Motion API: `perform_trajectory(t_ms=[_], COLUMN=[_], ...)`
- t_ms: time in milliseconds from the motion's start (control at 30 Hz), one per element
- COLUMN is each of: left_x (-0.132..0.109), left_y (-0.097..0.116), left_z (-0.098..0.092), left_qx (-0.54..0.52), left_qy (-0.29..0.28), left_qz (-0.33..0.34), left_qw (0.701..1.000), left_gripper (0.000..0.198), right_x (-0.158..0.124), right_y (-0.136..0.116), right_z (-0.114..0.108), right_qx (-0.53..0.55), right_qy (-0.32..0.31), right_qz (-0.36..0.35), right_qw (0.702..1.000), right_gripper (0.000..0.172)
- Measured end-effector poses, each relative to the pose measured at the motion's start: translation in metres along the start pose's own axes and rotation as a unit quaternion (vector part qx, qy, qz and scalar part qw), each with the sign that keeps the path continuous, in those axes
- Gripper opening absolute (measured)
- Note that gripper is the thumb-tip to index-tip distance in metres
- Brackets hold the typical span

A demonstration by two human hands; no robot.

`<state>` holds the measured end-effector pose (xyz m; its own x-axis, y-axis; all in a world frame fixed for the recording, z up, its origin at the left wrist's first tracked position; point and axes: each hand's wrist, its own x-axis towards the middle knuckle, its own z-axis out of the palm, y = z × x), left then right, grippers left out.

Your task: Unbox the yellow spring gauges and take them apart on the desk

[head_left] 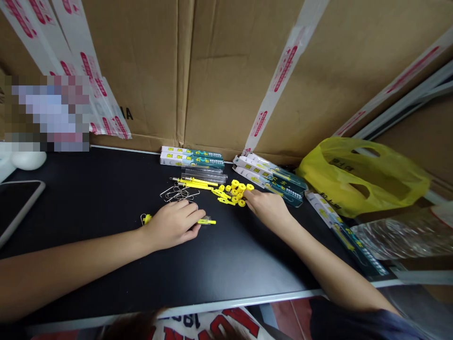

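While tall cardboard (226,61) with printed tape (285,71) closes the back, a black table (212,274) with a pale rim carries all the work, and red tiles (288,316) show below its front edge. At the left edge lie one device (14,208) with a dark screen and one white round object (28,160); toward the right edge are one yellow bag (332,177) and one clear bottle (399,233).

Near the middle of the table, the left hand (173,225) has its fingers closed on one tube (207,220), whose yellow end points to the right edge. On the other side of this hand, one yellow part (147,219) and a bent wire come out; whether they belong to the tube is hidden. The right hand (267,208) touches with its fingertips a heap of about ten caps (235,184); I cannot tell if it grips one.

Behind the left hand are several hooks (177,192), too tangled for counting, then two yellow rods (198,183) and a few spare tubes (205,175). Two boxes (191,156) lie along the back edge, several more to their right, and one alone near the bag.
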<state>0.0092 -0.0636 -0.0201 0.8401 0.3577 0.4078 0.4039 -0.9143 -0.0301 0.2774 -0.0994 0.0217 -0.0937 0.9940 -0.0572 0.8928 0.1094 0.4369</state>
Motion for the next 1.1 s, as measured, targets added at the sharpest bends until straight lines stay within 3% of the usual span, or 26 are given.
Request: perform_trajectory(t_ms=[100, 200, 267, 333, 433, 567, 767, 1100], left_x=[0.000, 0.000, 0.000, -0.001, -0.001, 0.000, 0.002, 0.000], left_y=[0.000, 0.000, 0.000, 0.000, 0.001, 0.001, 0.001, 0.001], left_z=[0.000, 0.001, 0.001, 0.001, 0.000, 0.001, 0.006, 0.006], left_qx=[-0.003, -0.005, -0.007, -0.006, -0.004, -0.019, -0.056, -0.018], left_qy=[0.004, 0.025, 0.039, 0.049, 0.061, 0.056, 0.042, 0.012], left_qz=[0.008, 0.031, 0.051, 0.071, 0.091, 0.067, -0.029, -0.032], left_qw=[1.000, 0.999, 0.998, 0.996, 0.994, 0.996, 0.997, 0.999], left_gripper=[0.021, 0.022, 0.023, 0.024, 0.025, 0.027, 0.030, 0.034], right_x=[-0.001, -0.007, -0.013, -0.019, -0.024, -0.021, -0.013, -0.010], right_y=[0.000, -0.005, -0.015, -0.028, -0.047, -0.054, -0.042, -0.042], right_z=[-0.001, -0.004, -0.007, -0.007, -0.003, 0.006, 0.014, 0.015], right_qx=[0.033, 0.153, 0.275, 0.375, 0.457, 0.537, 0.651, 0.665], right_qy=[0.028, 0.086, 0.103, 0.083, 0.053, 0.052, 0.138, 0.126], right_qz=[0.012, -0.024, -0.097, -0.179, -0.231, -0.212, -0.141, -0.126], right_qw=[0.999, 0.984, 0.951, 0.906, 0.858, 0.815, 0.733, 0.725], right_gripper=[0.021, 0.024, 0.027, 0.032, 0.028, 0.017, 0.025, 0.030])
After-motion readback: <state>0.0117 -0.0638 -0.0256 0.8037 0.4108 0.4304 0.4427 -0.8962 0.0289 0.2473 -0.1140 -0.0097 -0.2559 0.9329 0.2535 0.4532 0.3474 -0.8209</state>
